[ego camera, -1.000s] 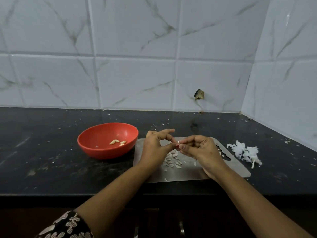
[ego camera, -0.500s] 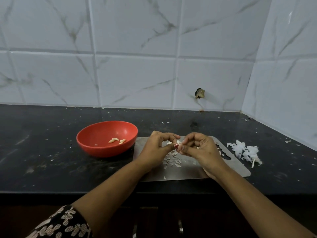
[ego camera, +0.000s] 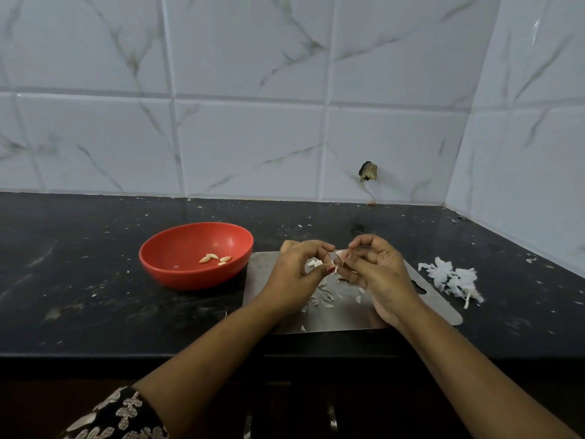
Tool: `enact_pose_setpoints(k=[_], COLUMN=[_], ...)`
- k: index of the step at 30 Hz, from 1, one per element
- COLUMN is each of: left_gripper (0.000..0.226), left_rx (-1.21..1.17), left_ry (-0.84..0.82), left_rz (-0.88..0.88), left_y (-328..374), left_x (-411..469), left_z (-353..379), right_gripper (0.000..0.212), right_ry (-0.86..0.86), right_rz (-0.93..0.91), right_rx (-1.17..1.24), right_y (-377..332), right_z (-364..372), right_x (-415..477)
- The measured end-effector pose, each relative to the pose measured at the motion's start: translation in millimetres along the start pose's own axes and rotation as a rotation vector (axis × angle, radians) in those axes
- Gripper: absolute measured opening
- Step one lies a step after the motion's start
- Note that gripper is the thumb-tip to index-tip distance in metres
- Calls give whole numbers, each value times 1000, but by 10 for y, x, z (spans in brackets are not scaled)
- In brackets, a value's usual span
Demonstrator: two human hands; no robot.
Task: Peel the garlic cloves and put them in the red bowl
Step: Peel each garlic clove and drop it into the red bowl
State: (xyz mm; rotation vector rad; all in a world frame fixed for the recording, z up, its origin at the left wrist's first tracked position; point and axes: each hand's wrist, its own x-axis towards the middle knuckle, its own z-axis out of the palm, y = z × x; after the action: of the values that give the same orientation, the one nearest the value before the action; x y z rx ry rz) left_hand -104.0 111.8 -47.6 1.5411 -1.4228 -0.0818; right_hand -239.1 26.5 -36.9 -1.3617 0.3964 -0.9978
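Note:
Over the steel cutting board (ego camera: 443,308) my two hands meet around one small garlic clove (ego camera: 339,255). My left hand (ego camera: 294,275) pinches its papery skin between thumb and forefinger. My right hand (ego camera: 376,274) pinches the clove itself with curled fingers. To the left of the board stands the red bowl (ego camera: 177,274), holding three peeled cloves (ego camera: 215,258). Bits of loose skin (ego camera: 323,301) lie on the board under my hands.
A heap of white garlic skins (ego camera: 449,278) lies on the black counter (ego camera: 79,280) right of the board. Small skin flakes are scattered over the counter. Tiled walls close the back and the right side. The counter's front edge runs just below the board.
Both hands have stayed over the board, working the clove. The fingertips have drawn slightly apart, with a strip of skin now showing between them.

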Motion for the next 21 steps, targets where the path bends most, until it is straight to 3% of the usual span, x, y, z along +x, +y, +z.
enact_pose_setpoints(k=[6,21], left_gripper=[10,9], left_rx=[-119,174], left_ry=[61,212], left_rz=[-88,45], left_y=[64,105], left_x=[-20,-83], left_z=[-63,-84], right_gripper=[12,14], right_ry=[-34,-104], right_rz=[28,120], right_rx=[-77,-43], right_y=[-1,-8], right_z=[37,55], right_x=[-26,-43])
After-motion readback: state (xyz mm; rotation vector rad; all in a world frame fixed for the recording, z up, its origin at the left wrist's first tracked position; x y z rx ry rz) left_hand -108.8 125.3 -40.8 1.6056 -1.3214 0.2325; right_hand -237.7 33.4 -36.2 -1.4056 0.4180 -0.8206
